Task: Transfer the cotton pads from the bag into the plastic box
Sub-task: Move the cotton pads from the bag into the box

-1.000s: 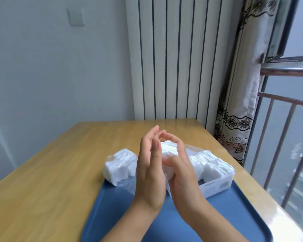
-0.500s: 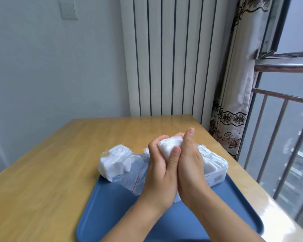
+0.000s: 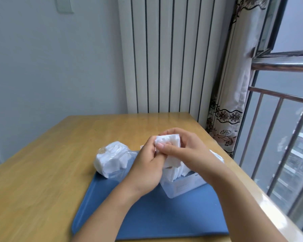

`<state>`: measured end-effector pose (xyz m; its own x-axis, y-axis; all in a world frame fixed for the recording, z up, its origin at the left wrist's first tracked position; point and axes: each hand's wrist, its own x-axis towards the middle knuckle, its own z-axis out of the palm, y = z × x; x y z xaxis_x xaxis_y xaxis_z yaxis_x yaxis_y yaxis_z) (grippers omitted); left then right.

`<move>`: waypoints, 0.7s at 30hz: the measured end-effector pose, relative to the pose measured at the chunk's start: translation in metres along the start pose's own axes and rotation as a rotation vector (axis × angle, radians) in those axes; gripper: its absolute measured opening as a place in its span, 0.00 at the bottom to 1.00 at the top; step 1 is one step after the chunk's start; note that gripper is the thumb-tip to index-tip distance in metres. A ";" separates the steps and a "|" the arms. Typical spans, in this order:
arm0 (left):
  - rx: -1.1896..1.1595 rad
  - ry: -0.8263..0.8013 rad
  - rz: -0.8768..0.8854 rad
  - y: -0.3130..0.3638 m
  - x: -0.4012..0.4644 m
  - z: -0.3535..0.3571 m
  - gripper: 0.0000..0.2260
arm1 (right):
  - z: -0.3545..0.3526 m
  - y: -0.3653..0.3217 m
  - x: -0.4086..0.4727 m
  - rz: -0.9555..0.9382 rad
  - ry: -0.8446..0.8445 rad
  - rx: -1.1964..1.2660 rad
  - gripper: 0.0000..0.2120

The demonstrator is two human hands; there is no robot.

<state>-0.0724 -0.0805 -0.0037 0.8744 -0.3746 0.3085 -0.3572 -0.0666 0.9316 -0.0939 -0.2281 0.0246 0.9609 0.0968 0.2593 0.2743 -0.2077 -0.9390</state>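
While both hands (image 3: 166, 158) grip cotton pads (image 3: 168, 140), blue tray (image 3: 164, 215), wooden table (image 3: 42, 172), seemingly radiator (image 3: 164, 55) behind.

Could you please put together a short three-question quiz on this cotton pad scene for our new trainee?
1. True or false: both hands hold the stack of cotton pads above the plastic box.
2. Multiple choice: the bag of remaining pads lies (A) at the blue tray's far left corner, (B) on the windowsill, (C) inside the box.
3. Fill in: the tray rests on a wooden ____.

Key
1. True: the left hand and the right hand both grip the stack.
2. A.
3. table.
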 end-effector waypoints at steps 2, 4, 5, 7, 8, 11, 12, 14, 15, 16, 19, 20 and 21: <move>-0.081 -0.058 -0.020 0.003 0.001 -0.005 0.08 | -0.013 -0.002 -0.003 0.019 -0.094 0.043 0.17; -0.138 -0.046 -0.025 0.004 0.002 -0.007 0.12 | -0.017 -0.001 -0.004 0.022 -0.124 0.040 0.18; -0.157 -0.035 -0.024 0.004 0.003 -0.006 0.12 | -0.015 0.000 -0.003 0.019 -0.110 0.044 0.18; -0.204 -0.026 -0.028 0.004 0.002 -0.003 0.10 | -0.005 0.004 0.000 0.011 -0.063 0.067 0.18; -0.233 -0.021 -0.042 0.003 0.001 -0.003 0.11 | 0.002 0.005 0.001 0.001 -0.052 0.071 0.18; -0.248 -0.018 -0.056 0.000 0.001 -0.003 0.14 | 0.012 0.006 0.002 -0.010 -0.040 0.097 0.20; -0.223 -0.028 -0.047 0.000 0.001 -0.003 0.16 | 0.012 0.005 0.002 -0.007 -0.029 0.095 0.22; -0.129 -0.046 -0.005 -0.002 0.002 -0.005 0.19 | 0.009 0.000 0.001 -0.002 0.004 0.066 0.24; -0.072 -0.047 0.025 -0.003 0.002 -0.005 0.20 | 0.005 -0.002 0.000 -0.007 0.019 0.040 0.23; -0.029 -0.038 0.041 -0.002 0.002 -0.006 0.22 | 0.000 -0.005 0.000 -0.018 0.030 0.009 0.21; -0.026 0.021 0.070 -0.003 0.003 -0.005 0.26 | -0.011 -0.012 -0.005 -0.042 0.004 -0.102 0.16; -0.061 0.062 0.069 -0.003 0.003 -0.005 0.26 | -0.012 -0.012 -0.006 -0.050 -0.027 -0.121 0.16; -0.102 0.104 0.070 -0.003 0.003 -0.005 0.25 | -0.012 -0.011 -0.007 -0.058 -0.055 -0.125 0.17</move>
<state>-0.0668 -0.0772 -0.0045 0.8794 -0.2772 0.3870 -0.3884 0.0524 0.9200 -0.1033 -0.2385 0.0363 0.9407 0.1649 0.2965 0.3354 -0.3192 -0.8864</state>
